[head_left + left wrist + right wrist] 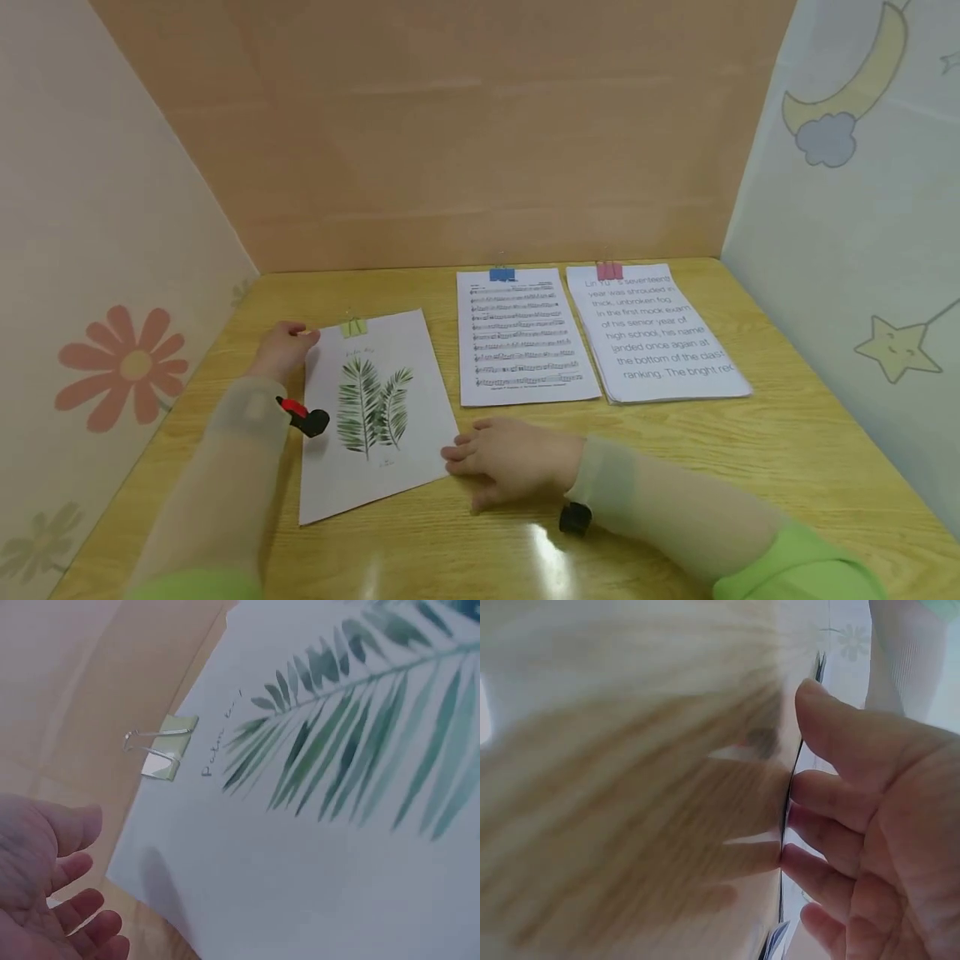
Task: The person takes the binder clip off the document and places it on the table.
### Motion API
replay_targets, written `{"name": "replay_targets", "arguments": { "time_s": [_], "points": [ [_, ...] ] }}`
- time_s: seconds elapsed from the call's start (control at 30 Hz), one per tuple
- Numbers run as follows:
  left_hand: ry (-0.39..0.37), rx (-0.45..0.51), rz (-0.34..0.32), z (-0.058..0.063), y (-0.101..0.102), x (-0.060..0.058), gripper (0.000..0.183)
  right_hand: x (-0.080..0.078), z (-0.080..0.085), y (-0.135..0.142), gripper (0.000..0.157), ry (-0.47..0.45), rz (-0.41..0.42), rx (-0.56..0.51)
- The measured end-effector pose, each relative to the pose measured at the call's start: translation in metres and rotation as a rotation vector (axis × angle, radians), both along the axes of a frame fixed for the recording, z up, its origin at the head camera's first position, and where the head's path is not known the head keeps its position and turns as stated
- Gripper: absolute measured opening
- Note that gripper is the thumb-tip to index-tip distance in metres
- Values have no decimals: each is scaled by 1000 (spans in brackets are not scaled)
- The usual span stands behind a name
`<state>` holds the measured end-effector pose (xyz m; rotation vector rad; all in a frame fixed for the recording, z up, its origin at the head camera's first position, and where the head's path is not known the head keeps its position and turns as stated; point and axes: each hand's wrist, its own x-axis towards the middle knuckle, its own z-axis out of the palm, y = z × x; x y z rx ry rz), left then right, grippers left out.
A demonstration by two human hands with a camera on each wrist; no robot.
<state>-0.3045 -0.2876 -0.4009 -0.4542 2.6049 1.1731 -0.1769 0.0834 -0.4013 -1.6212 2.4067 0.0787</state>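
Note:
A white paper stack with a printed green palm-leaf picture [330,487] lies slightly turned on the table, left of centre. A yellow-green binder clip [353,328] grips its top edge, wire handles raised. My left hand [282,350] is at the stack's upper left corner. In the left wrist view its loosely bent fingers [88,930] appear beside that corner with nothing held. Near the stack's lower right edge, my right hand [517,461] lies low over the tabletop, fingers extended. Fingertips meet the table surface in the right wrist view, and no object is between them.
Sheet music [525,342] with a blue binder clip [502,274] lies at the back centre. Beside it on the right is a printed text stack [660,342] with a pink binder clip [610,271]. Panels [480,133] border the wooden table [795,467] behind and at both sides.

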Motion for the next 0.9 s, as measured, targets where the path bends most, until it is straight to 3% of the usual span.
{"name": "replay_targets", "arguments": {
  "time_s": [0.23,0.47,0.6,0.9],
  "points": [
    [-22,28,-22,-9,1,-8,82,10,0,8,61,34,14,7],
    [-24,1,-70,-12,5,-14,67,16,-1,13,62,58,19,-9],
    [-18,13,-53,-12,8,-15,60,16,-1,14,62,52,14,-20],
    [187,-36,-19,-4,8,-6,51,15,1,13,57,16,2,-44]
  ]
}}
